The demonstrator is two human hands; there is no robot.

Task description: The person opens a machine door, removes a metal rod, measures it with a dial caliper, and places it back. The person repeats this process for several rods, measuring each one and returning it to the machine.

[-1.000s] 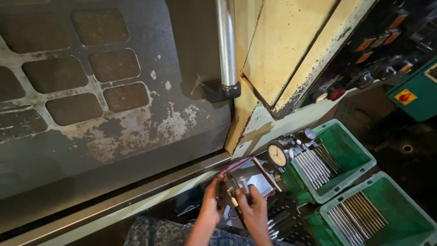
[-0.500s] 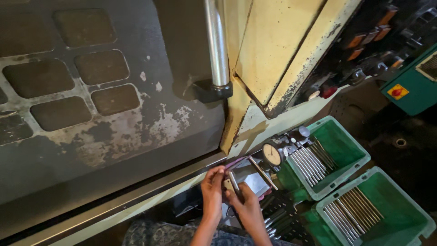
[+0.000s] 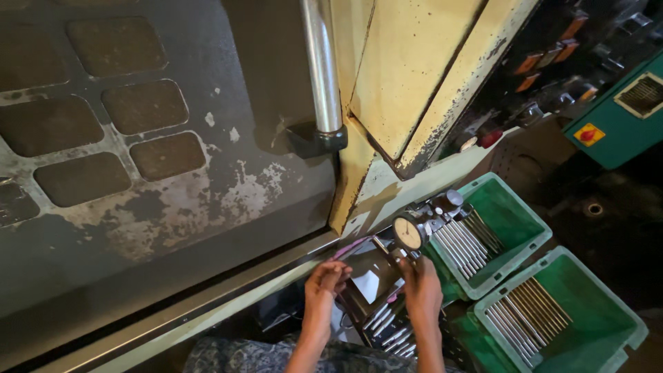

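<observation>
Left hand [image 3: 330,282] is curling its grip, pinching a thin metal pin against the dark gauge fixture [image 3: 373,293]. Right hand [image 3: 421,290] is steadying the stand below the dial gauge [image 3: 408,233], grip pressed together. Green trays [image 3: 511,221] are lying right, keeping rods within reach.

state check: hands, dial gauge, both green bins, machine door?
left hand: fingers curled at the edge of the gauge stand, nothing clearly held
right hand: on the stand just below the gauge
dial gauge: upright, face toward the camera, reading too small to tell
upper green bin: open, metal rods in a row on its left side
lower green bin: open, rods in a row on its left side
machine door: shut, paint worn
</observation>
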